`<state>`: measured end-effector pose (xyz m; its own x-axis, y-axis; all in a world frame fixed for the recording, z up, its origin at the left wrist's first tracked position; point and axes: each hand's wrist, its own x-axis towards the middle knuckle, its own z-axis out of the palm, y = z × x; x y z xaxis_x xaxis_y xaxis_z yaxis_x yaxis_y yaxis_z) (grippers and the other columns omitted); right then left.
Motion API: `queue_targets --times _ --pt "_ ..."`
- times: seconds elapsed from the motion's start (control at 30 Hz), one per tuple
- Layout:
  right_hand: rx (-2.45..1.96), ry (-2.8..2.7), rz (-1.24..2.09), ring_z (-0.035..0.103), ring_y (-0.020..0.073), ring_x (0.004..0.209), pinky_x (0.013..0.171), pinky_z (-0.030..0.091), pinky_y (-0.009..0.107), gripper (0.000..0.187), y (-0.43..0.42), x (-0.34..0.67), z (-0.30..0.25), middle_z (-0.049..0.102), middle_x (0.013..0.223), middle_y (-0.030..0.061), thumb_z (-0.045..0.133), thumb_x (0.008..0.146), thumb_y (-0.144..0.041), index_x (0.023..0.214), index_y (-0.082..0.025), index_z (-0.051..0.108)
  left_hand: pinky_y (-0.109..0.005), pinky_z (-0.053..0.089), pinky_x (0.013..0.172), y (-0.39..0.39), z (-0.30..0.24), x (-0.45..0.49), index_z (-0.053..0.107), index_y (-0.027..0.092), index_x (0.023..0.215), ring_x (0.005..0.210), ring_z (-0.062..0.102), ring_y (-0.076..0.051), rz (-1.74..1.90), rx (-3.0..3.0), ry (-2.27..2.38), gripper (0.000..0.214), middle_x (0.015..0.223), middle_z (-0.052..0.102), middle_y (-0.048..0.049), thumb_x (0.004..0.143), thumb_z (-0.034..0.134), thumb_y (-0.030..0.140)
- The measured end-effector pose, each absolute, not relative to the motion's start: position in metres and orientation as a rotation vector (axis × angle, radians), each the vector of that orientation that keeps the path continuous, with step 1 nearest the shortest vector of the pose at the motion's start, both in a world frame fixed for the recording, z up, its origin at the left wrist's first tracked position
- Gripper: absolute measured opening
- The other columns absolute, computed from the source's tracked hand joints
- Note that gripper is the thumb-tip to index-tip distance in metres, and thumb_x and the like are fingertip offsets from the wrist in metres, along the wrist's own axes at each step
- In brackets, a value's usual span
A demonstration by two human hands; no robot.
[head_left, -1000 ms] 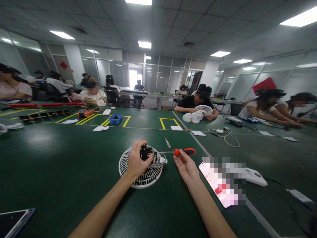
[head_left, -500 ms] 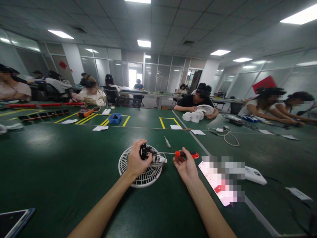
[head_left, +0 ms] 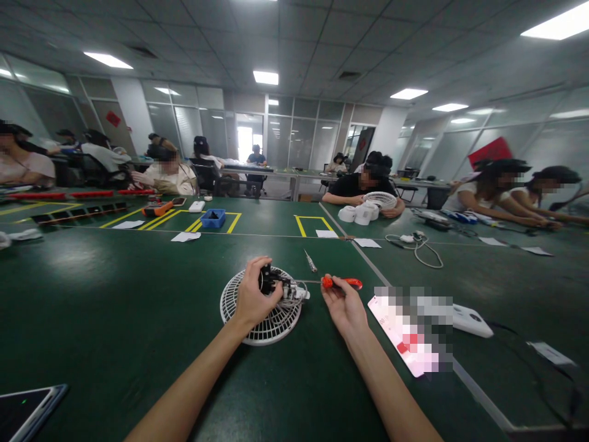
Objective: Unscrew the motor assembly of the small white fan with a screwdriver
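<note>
A white round fan grille [head_left: 257,322] lies flat on the green table in front of me. On top of it sits a small black motor part [head_left: 269,281] with white wiring, and my left hand [head_left: 252,298] is closed around it. My right hand [head_left: 343,305] pinches the handle of a red screwdriver [head_left: 341,282], whose thin shaft points left at the motor part. A second, smaller screwdriver [head_left: 311,262] lies on the table just behind.
A phone [head_left: 405,334] and a white device [head_left: 472,320] lie to the right. Another phone [head_left: 27,412] is at the near left corner. A blue tray [head_left: 214,218], papers and a white cable [head_left: 418,248] lie farther back. Several people work at surrounding tables.
My right hand has rolled the red screwdriver between its fingers and kept it against the motor part. The left hand has kept its grip.
</note>
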<state>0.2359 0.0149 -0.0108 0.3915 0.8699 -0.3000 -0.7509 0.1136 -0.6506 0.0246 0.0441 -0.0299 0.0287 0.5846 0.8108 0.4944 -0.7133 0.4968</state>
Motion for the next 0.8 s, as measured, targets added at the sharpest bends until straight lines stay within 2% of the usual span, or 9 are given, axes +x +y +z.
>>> queue_targets --times 0.1,0.27,0.43,0.6,0.8 --pt "-0.846 -0.176 1.184 0.072 0.0147 0.073 0.070 0.063 0.024 0.022 0.0146 0.2355 -0.0114 0.075 0.077 0.0027 0.080 0.076 -0.011 0.080 -0.022 0.062 -0.048 0.051 0.107 0.0439 -0.0301 0.0246 0.053 0.021 0.126 0.122 0.059 -0.028 1.797 2.205 1.151 0.050 0.126 0.060 -0.0109 0.079 0.069 0.018" --pt "-0.934 -0.184 1.165 0.065 0.0128 0.056 0.055 0.058 0.023 0.025 0.0144 0.2369 -0.0128 0.069 0.067 -0.0019 0.084 0.076 -0.020 0.085 -0.023 0.060 -0.048 0.051 0.106 0.0440 -0.0303 0.0245 0.053 0.021 0.126 0.121 0.060 -0.027 1.799 2.204 1.153 0.049 0.125 0.060 -0.0110 0.080 0.069 0.019" --pt "-0.905 -0.224 1.187 0.067 0.0130 0.062 0.060 0.058 0.023 0.022 0.0140 0.2370 -0.0131 0.070 0.069 0.0001 0.083 0.075 -0.015 0.080 -0.020 0.062 -0.048 0.051 0.107 0.0444 -0.0304 0.0255 0.053 0.021 0.126 0.121 0.059 -0.028 1.797 2.195 1.162 0.049 0.125 0.060 -0.0110 0.079 0.069 0.018" --pt "-0.877 -0.244 1.170 0.069 0.0136 0.065 0.064 0.059 0.023 0.032 0.0141 0.2349 -0.0151 0.072 0.069 -0.0016 0.088 0.065 -0.010 0.078 -0.021 0.061 -0.048 0.051 0.106 0.0449 -0.0307 0.0260 0.053 0.021 0.126 0.120 0.060 -0.027 1.806 2.200 1.157 0.049 0.124 0.060 -0.0106 0.079 0.069 0.018" --pt "-0.926 -0.286 1.169 0.066 0.0131 0.056 0.054 0.056 0.023 0.039 0.0136 0.2354 -0.0154 0.072 0.067 -0.0024 0.094 0.060 -0.017 0.085 -0.021 0.064 -0.047 0.051 0.106 0.0452 -0.0311 0.0254 0.052 0.022 0.126 0.121 0.060 -0.027 1.803 2.206 1.158 0.049 0.125 0.060 -0.0107 0.080 0.069 0.018"
